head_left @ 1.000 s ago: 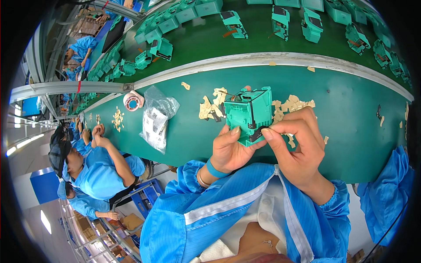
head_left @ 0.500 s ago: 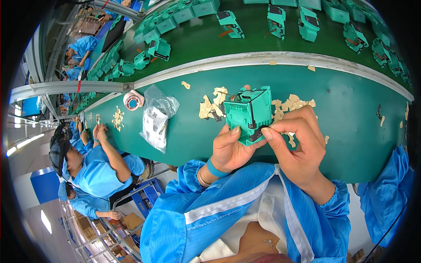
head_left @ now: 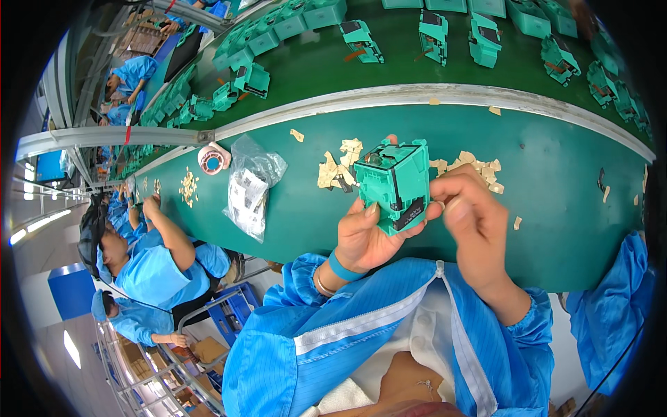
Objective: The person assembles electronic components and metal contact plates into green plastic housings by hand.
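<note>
A green plastic housing (head_left: pixel 396 174) is tilted in my left hand (head_left: pixel 365 240), whose thumb presses its near face while other fingers wrap behind and below. Black wire runs along the housing's top and down its front edge. At its lower right corner sits a small flat black part (head_left: pixel 408 215) with pale print. My right hand (head_left: pixel 479 226) is beside the housing's right side, slightly blurred, its index finger stretched toward that side and its thumb apart. Nothing shows between those fingers; whether the index finger touches the housing, I cannot tell.
Torn tan paper pieces (head_left: pixel 469 167) lie behind the housing, with more pieces (head_left: pixel 338 169) to its left. A clear plastic bag (head_left: pixel 250 191) and a tape roll (head_left: pixel 212 160) are further left. Beyond a metal rail (head_left: pixel 389 94), several green housings (head_left: pixel 484 42) stand on a belt. Co-workers (head_left: pixel 156 271) sit at left.
My right thumb and index finger have come off the black part at the housing's corner, uncovering it. The right hand has shifted slightly right, and the housing has turned a little.
</note>
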